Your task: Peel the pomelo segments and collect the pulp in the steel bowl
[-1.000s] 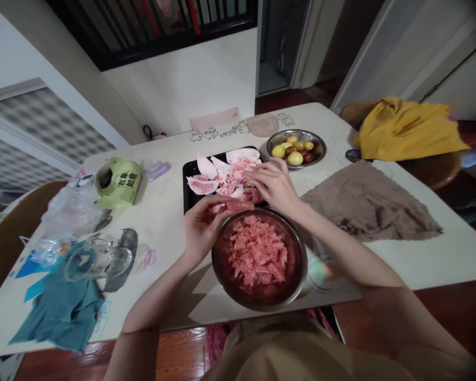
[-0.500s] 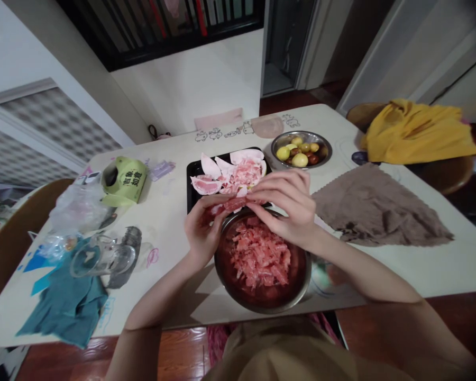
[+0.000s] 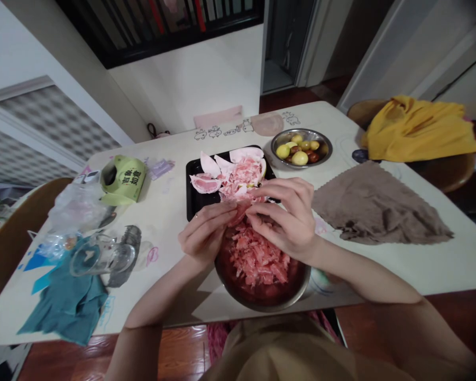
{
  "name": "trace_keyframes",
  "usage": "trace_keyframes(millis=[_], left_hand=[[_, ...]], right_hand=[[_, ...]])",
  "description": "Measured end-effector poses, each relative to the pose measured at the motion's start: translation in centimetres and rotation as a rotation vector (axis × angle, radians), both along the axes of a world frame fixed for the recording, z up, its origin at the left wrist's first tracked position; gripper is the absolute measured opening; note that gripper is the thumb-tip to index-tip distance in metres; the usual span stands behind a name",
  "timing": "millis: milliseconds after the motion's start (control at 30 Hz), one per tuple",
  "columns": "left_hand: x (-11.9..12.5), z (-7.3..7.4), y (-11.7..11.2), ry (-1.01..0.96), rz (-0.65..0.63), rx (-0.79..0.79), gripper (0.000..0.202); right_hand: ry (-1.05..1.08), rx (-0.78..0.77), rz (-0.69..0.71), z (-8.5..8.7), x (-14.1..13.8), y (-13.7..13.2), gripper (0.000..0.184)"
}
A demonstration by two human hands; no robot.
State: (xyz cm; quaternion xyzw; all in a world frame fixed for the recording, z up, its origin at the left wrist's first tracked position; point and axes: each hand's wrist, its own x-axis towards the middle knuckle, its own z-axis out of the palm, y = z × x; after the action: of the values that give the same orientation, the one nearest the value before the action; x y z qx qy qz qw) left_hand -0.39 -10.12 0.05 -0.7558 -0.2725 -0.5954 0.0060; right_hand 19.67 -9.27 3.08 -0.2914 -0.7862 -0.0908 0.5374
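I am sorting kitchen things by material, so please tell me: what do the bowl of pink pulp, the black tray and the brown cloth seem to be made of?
Bowl: probably stainless steel, polished, as its grey rim shines. 
Black tray: dark, smooth-looking; coated metal or plastic, I cannot tell which. 
Brown cloth: apparently textile, matte, with soft folds and a zigzag edge.

Pink-red pulp, black tray, grey-brown cloth, 2 red strips; the blurred panel looks grey-checked.
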Motion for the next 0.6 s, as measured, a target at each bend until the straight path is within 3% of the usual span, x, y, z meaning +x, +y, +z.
trace_keyframes(millis=[267, 600], left_hand=[[-0.4, 0.4, -0.3, 0.039, 0.009, 0.084, 0.032], [-0.4, 1.0, -0.7, 0.065, -0.002, 0.074, 0.032]], right_hand=[[0.034, 0.030, 0.013, -1.0, -0.7, -0.3, 0.011], [0.015, 0.023, -0.006, 0.1, 0.2, -0.7, 0.012]])
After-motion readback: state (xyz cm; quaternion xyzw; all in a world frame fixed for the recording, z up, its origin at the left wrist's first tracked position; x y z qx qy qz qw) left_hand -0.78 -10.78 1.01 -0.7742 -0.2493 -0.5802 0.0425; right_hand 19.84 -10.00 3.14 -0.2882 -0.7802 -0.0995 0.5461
